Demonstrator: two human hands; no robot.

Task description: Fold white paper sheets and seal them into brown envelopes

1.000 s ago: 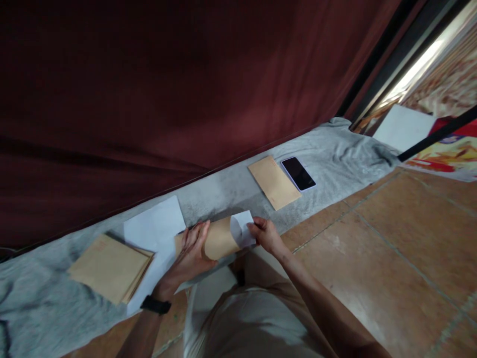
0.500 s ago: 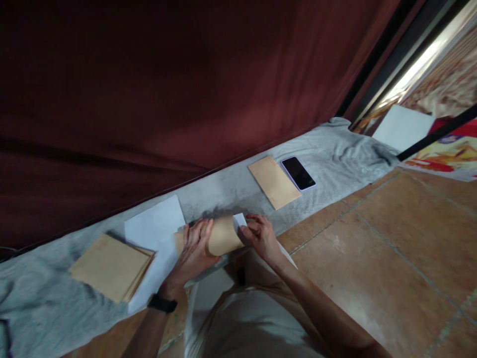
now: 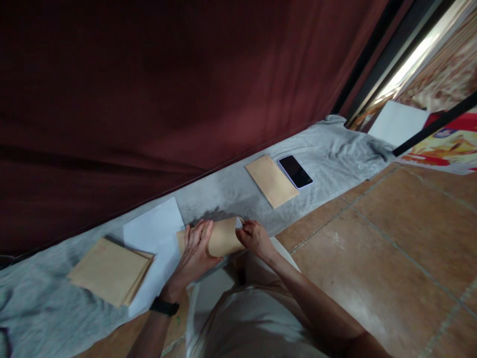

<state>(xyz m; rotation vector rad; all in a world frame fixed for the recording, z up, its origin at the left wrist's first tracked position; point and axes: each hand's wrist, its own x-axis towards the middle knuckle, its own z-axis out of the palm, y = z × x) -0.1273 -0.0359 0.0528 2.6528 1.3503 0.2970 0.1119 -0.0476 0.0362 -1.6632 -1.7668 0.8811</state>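
A brown paper envelope [image 3: 225,237] bulges open at its right end, just above my lap. My left hand [image 3: 194,252] grips its left part, fingers across the top and thumb along the lower edge. At the mouth, my right hand [image 3: 256,239] is closed, its fingertips pinching a folded white paper [image 3: 239,223] that shows only as a small piece inside the opening. Left of my left hand lie white sheets [image 3: 152,229], partly under a stack of brown envelopes [image 3: 108,271]. Another envelope [image 3: 272,181] lies flat beyond my right hand.
Beside the single envelope is a phone [image 3: 295,171] with a dark screen. Grey cloth [image 3: 331,149] covers the long narrow surface, backed by a dark red curtain [image 3: 186,89]. Brown floor tiles [image 3: 357,248] lie to the right. A dark bar [image 3: 432,127] crosses at far right.
The white paper has slid farther into the envelope, so less of it shows. My right hand has moved slightly down and left with it. My left hand keeps its hold.
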